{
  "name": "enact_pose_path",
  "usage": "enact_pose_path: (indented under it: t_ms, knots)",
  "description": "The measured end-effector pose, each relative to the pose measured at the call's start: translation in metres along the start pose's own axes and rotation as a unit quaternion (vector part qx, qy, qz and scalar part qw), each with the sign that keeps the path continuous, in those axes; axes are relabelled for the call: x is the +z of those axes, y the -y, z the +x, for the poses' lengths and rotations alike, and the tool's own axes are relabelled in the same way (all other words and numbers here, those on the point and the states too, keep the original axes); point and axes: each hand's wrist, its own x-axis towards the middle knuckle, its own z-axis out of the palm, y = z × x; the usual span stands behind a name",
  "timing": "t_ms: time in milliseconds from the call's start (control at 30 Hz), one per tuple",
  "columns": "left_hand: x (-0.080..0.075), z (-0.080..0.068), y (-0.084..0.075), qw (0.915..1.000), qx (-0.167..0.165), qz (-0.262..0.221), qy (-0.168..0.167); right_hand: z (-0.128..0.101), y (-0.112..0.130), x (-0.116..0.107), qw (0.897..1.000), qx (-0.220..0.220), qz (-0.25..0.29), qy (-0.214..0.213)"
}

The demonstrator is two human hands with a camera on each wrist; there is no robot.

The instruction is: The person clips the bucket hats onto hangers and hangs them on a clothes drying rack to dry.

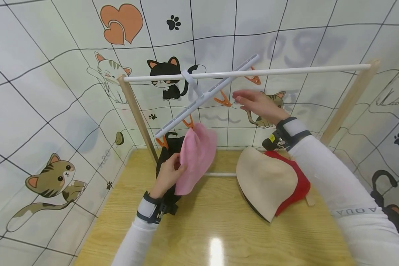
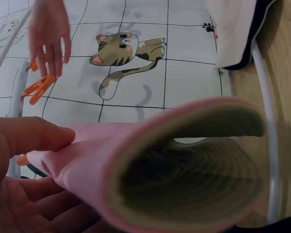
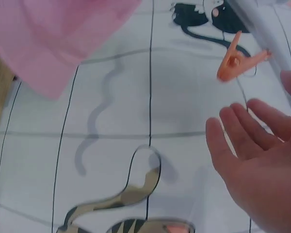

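Note:
A pink bucket hat (image 1: 197,159) hangs from an orange clip (image 1: 188,122) on a pale, tilted clip hanger (image 1: 207,95). My left hand (image 1: 169,173) pinches the hat's side, thumb on one face and fingers on the other in the left wrist view, where the hat's opening (image 2: 194,170) shows. Behind it a black item (image 1: 166,199), partly hidden, hangs by the lowest clip (image 1: 162,142). My right hand (image 1: 261,105) is raised with fingers extended and holds nothing. Beside its fingertips hangs a bare orange clip (image 1: 223,99); another clip (image 1: 253,77) sits at the hanger's upper end.
The hanger hooks over a white rod (image 1: 302,71) between wooden posts (image 1: 350,99). A cream hat (image 1: 267,181) overlaps a red one (image 1: 299,188) on the wooden table (image 1: 216,214). At far right, a black hook-shaped thing (image 1: 384,177) is visible near the cat-print wall.

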Motion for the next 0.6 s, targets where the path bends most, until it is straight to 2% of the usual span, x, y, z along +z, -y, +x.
enact_pose_path:
  t_ms: [200, 433, 600]
  knots:
    - [0.004, -0.016, 0.008, 0.9998, -0.001, 0.011, 0.016, 0.015, 0.016, 0.015, 1.000, 0.011, 0.011, 0.006]
    - [-0.001, -0.026, 0.008, 0.9985, 0.014, 0.043, 0.033, 0.024, 0.019, 0.023, 0.998, 0.029, 0.039, -0.033]
    - [-0.011, -0.032, -0.003, 0.9911, -0.012, 0.099, 0.087, 0.026, 0.020, 0.024, 0.998, 0.022, 0.053, -0.023]
